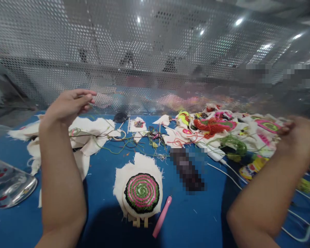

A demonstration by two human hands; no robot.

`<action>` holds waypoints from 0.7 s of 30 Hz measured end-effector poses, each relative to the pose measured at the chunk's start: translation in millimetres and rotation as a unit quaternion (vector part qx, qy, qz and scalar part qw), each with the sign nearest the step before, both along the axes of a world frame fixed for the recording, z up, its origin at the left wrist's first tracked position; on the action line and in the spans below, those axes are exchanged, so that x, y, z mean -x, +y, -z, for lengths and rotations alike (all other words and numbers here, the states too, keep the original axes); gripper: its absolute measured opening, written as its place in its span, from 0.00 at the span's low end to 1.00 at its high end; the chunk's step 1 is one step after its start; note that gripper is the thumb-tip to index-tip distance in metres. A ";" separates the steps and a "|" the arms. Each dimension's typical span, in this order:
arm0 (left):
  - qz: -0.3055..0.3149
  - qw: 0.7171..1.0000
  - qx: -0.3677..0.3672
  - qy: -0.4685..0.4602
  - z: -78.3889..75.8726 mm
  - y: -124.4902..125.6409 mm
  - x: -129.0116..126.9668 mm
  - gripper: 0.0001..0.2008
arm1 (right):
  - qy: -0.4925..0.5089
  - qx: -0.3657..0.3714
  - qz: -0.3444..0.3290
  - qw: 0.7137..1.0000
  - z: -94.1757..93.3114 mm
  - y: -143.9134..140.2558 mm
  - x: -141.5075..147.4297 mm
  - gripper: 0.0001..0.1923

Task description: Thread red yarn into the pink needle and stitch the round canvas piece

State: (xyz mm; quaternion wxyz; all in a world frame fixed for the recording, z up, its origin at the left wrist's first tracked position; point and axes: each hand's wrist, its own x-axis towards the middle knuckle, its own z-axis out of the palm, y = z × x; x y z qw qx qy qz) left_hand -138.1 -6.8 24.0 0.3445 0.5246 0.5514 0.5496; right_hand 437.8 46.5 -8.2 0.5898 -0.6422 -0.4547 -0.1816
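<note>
My left hand (73, 103) is raised over the left side of the table, its thumb and fingers drawn together on a thin strand of green yarn that trails down toward the tangle. At far right my right hand (301, 134) is raised beside the pile of fabric; motion smears its fingers, and I cannot make out anything in them. Between my forearms lies an embroidery hoop (127, 203) with white cloth (138, 162), bearing a round pink, green and black looped-yarn design (142, 193). A pink punch needle pen (162, 215) rests just right of the hoop, touched by neither hand.
A pile of embroidered cloth and yarn (214, 127) fills the back right, with a white power strip (213, 151) and cables before it. A pixelated dark object (187, 168) lies centre right. A clear cup (12, 182) is at left. Perforated metal (144, 69) stands behind the blue table (196, 220).
</note>
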 end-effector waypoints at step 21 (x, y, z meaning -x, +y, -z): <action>0.229 0.962 -0.142 0.036 -8.5 -19.8 -107.9 0.12 | -0.029 -0.021 -0.194 0.980 -20.4 -25.6 67.4 0.15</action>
